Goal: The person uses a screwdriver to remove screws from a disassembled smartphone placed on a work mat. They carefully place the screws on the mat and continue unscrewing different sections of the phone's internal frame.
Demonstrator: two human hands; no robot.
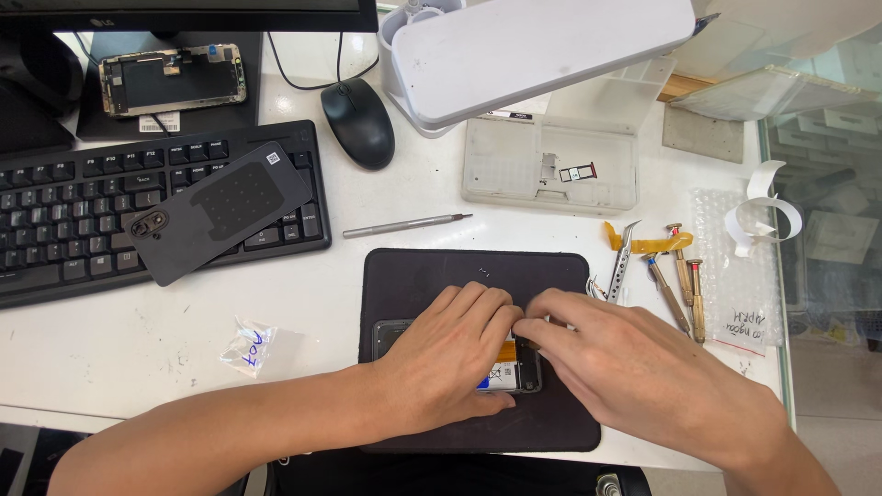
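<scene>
An opened phone (514, 372) lies on a black work mat (478, 276) at the table's near edge, mostly hidden under my hands. My left hand (450, 358) rests flat over the phone and presses it down. My right hand (634, 367) comes in from the right, its fingertips pinched on a small part at the phone's upper right edge, by an orange flex strip (506, 350). The fingertips of both hands touch there. What the right fingers pinch is too small to tell.
A dark phone back cover (220, 209) lies on a black keyboard (55, 220). Nearby are a mouse (358, 121), a thin metal screwdriver (404, 225), tweezers (623, 257), several small screwdrivers (684, 285), a clear parts tray (551, 170), a bubble-wrap bag (744, 276) and another opened phone (173, 78).
</scene>
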